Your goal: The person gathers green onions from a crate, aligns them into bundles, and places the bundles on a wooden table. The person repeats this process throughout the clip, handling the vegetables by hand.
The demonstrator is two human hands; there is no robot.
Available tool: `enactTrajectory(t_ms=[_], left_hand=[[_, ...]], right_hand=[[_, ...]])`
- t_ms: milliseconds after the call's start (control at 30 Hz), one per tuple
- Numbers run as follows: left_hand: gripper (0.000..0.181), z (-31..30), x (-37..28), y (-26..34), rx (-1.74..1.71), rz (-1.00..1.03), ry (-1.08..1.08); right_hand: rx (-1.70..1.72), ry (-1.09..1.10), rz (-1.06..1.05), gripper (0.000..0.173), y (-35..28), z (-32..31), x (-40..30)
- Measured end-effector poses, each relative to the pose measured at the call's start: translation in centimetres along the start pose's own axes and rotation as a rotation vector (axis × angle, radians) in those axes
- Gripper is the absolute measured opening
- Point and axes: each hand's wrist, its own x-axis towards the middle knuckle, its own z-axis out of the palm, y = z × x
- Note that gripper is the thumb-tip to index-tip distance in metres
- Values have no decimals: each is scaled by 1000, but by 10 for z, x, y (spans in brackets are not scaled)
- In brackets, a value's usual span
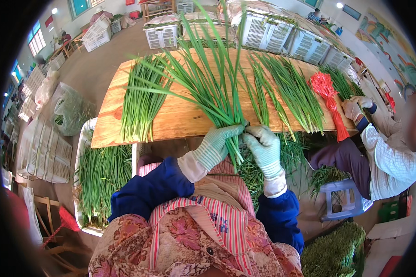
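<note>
My left hand point(216, 147), in a striped knit glove, is closed around the lower stems of a bunch of long green leafy stalks point(208, 93), held above the near edge of a wooden board point(187, 119). Close on its right, my right hand point(266, 149), gloved alike, has its fingers bent at the bunch's side; whether they pinch a stalk is hard to see. On the board, a pile of stalks point(144, 104) lies to the left, a few thin stalks point(260, 100) and a larger pile point(294, 93) to the right, beside a bundle of red plastic ties point(327, 93).
At the right a co-worker point(391, 152) in white gloves handles greens at the board. A white crate of stalks point(105, 180) stands at lower left, a blue plastic stool point(345, 199) at lower right. Loose greens point(254, 176) lie beneath the board; white crates point(267, 33) stand beyond it.
</note>
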Motion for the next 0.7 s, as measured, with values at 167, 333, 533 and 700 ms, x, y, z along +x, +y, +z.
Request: enactTrajectory(t_ms=[167,333,533,700], left_hand=[[28,7,-7,5,44,-2,48],[18,1,4,42,-186,137,47],[6,-20,7,55,-155,164,133],[7,-7,3,50,-150,2,201]], right_hand=[[422,95,335,6,5,8,-9],[380,-424,200,11,24,-50,-37],[-106,-231,282,19,9,-89,-18],[-1212,-219,-100,27,20,-37,16]])
